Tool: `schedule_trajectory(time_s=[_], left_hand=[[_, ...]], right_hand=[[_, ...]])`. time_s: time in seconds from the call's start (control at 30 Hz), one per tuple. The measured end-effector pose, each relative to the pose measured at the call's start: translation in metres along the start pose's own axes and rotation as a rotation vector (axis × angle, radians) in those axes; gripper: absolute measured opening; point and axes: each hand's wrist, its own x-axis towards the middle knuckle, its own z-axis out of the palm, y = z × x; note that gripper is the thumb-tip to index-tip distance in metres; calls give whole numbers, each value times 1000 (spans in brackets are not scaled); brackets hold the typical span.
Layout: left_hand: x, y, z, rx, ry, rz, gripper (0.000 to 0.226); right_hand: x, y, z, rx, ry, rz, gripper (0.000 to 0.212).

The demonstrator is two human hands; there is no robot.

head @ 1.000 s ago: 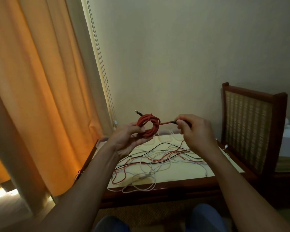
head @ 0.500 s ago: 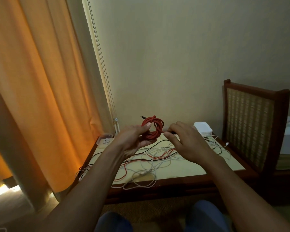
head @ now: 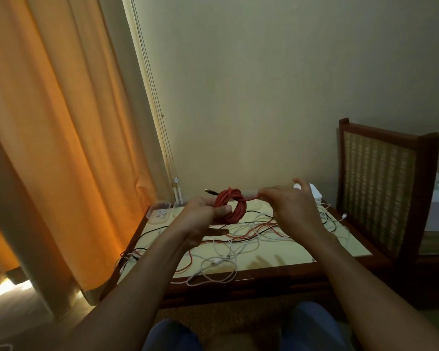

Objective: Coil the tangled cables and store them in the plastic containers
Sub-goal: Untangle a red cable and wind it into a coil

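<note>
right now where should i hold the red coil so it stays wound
Probably the left rim of the red coil, from the left, wrapping all loops together as the left hand does. The loops bunch there; the loose tail exits upper right, pinched by the right hand.

Right hand has neared the red coil.

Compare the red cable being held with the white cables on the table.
The red cable is coiled tight; the white cables sprawl tangled. The left hand and right hand hold the red cable up; the white cables lie on the table. Both are thin cords, not yet stored.
</note>
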Motion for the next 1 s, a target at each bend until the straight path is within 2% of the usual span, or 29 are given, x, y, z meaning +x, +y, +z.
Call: schedule_trajectory(time_s=[0.1, 0.17, 0.27, 0.37, 0.43, 0.6, 0.87, 1.0], left_hand=[[4, -10, 1, -177, -31, -19, 21], [10, -19, 2, -237, -18, 10, 24], [17, -32, -2, -344, 0, 41, 24], [26, -41, -8, -389, 2, 48, 26], [33, -48, -13, -375, 27, 41, 28], [52, -67, -34, -90, 138, 0, 26], [97, -89, -97, -38, 463, 8, 12], [132, -101, -150, 75, 506, 11, 8]], right_hand=[[0, 1, 9, 190, 43, 60, 17], [0, -3, 15, 447, -20, 198, 12], [-6, -11, 25, 863, -246, 444, 16], [-13, -25, 40, 1206, -323, 544, 26], [-15, -35, 53, 1322, -326, 621, 33], [-6, -50, 90, 1311, -325, 690, 27], [48, -71, 168, 1173, -461, 708, 21], [84, -85, 226, 1071, -526, 639, 18]])
